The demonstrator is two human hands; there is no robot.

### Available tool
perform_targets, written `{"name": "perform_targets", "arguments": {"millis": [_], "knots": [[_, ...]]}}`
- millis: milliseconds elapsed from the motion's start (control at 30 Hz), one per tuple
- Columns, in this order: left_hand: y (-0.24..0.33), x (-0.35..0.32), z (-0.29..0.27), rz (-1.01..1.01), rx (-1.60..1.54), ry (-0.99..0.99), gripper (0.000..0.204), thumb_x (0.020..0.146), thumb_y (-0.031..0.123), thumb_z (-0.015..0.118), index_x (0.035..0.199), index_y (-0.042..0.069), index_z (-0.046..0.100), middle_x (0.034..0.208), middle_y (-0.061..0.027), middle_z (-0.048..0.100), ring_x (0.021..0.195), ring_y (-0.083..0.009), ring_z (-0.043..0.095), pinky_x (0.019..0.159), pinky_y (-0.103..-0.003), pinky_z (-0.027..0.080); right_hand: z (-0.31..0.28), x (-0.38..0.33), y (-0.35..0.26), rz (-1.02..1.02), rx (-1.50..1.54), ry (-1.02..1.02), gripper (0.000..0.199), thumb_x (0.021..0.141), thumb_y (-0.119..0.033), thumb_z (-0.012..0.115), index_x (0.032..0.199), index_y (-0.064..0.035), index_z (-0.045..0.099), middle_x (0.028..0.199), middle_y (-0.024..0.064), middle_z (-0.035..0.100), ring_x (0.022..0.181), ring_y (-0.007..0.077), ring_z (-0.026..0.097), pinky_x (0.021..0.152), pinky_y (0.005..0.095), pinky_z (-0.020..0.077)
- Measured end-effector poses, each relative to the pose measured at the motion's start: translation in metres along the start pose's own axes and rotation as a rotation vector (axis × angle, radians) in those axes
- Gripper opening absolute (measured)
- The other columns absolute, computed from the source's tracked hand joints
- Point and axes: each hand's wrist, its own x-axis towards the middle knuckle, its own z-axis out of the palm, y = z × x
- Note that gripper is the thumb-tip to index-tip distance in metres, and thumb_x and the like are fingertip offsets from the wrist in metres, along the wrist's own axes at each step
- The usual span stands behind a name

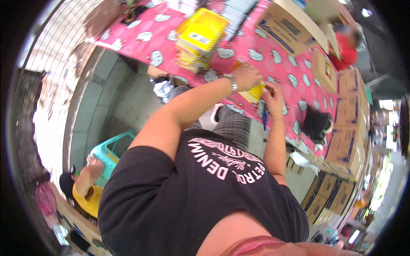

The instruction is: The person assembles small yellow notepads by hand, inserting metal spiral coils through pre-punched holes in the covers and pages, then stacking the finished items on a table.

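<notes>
A yellow notebook [255,93] lies at the near edge of the pink patterned table cover, partly hidden by my hands. My left hand [247,77], with a metal watch at the wrist, reaches across its far side, fingers bent down onto it. At its right edge, my right hand [273,97] has its fingers curled in against the notebook. A slim blue pen [264,120] sticks out below the right hand; whether the fingers grip it, I cannot tell. Left of my hands stands a stack of yellow spiral notebooks [200,38], with a bit of orange beyond the left hand.
An open cardboard box [284,27] and a smaller carton [323,71] stand on the pink table cover [273,55]. Black material [316,123] lies near the right edge. Stacked cartons [347,128] line the right. At left are a turquoise plastic chair [106,160] and a person in yellow [87,196].
</notes>
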Motion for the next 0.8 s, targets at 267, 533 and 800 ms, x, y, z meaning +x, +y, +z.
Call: {"name": "perform_targets", "arguments": {"millis": [267, 533, 800], "knots": [[0.003, -0.008, 0.007, 0.020, 0.005, 0.052, 0.022, 0.085, 0.035, 0.058, 0.094, 0.016, 0.062, 0.092, -0.0034, 0.063, 0.094, -0.0210, 0.059, 0.088, -0.043, 0.040, 0.006, -0.009, -0.009, 0.273, 0.273, -0.043, 0.026, 0.089, 0.000, 0.057, 0.114, -0.0017, 0.060, 0.098, 0.0053, 0.060, 0.092, 0.0142, 0.058, 0.082, 0.0273, 0.0475], [0.005, -0.001, 0.014, -0.026, -0.020, 0.064, 0.018, 0.085, 0.028, 0.055, 0.096, 0.016, 0.060, 0.090, -0.0039, 0.061, 0.095, -0.0226, 0.058, 0.092, -0.044, 0.040, -0.006, 0.000, 0.004, 0.411, 0.110, -0.196, 0.032, 0.088, -0.003, 0.058, 0.120, -0.0019, 0.057, 0.089, 0.0040, 0.055, 0.076, 0.0092, 0.051, 0.068, 0.0252, 0.0453], [0.018, 0.002, 0.009, 0.027, -0.059, -0.020, 0.023, 0.086, 0.032, 0.054, 0.105, 0.018, 0.055, 0.091, -0.0047, 0.061, 0.096, -0.0227, 0.058, 0.089, -0.044, 0.042, -0.028, 0.010, 0.011, 0.480, 0.069, -0.184, 0.034, 0.087, -0.007, 0.062, 0.120, -0.0061, 0.056, 0.098, 0.0037, 0.056, 0.068, 0.0085, 0.051, 0.059, 0.0242, 0.0446]]}}
